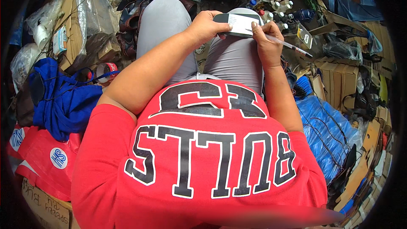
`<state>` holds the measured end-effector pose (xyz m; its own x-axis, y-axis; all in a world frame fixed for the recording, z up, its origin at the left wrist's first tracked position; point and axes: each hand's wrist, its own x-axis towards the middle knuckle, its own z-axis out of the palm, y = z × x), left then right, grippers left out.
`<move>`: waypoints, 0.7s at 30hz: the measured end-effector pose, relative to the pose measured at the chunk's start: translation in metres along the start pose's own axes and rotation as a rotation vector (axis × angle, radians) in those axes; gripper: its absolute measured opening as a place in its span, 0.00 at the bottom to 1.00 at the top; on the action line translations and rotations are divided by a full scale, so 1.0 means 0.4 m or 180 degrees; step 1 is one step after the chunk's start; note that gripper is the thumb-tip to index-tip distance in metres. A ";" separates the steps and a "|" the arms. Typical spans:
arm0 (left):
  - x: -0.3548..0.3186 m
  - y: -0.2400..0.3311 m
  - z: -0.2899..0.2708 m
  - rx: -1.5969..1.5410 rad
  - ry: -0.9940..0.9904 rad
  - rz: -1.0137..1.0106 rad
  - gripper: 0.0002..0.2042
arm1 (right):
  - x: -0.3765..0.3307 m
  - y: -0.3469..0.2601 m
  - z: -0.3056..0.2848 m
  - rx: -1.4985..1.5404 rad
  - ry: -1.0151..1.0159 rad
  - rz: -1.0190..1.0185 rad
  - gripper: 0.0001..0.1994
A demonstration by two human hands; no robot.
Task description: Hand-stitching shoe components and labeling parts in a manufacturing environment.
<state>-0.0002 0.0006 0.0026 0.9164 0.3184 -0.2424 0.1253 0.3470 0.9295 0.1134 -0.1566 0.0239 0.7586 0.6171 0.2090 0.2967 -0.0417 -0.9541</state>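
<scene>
Over my right knee: my left hand (206, 27) grips a small dark case (234, 24) bearing a white label (241, 24). My right hand (266, 38) pinches a pen (283, 43), tip on the label. Writing looks partly done; faint marks show, much of the label blank.

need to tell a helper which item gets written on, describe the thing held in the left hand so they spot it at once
Start at the grey-trousered knees of the seated person in the red shirt. Above the right knee, the left hand grips a small flat black rectangular card with a white label, while the right hand sets a clear thin pen to it. Nothing else nearby is black with a white face.
</scene>
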 end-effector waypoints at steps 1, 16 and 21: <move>0.000 0.001 0.000 0.0003 -0.0001 -0.0002 0.11 | -0.001 -0.001 -0.001 0.0003 0.0003 0.0001 0.13; 0.001 -0.011 -0.021 0.0088 -0.0028 -0.0002 0.11 | 0.003 -0.017 0.000 0.0556 0.0007 0.0369 0.13; -0.015 0.000 -0.018 0.0129 0.0138 0.0015 0.10 | 0.000 -0.009 0.009 0.0614 -0.0031 0.0351 0.12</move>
<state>-0.0086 0.0048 0.0021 0.8999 0.3582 -0.2489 0.1370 0.3097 0.9409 0.1102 -0.1537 0.0264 0.7743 0.6248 0.1000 0.0953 0.0412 -0.9946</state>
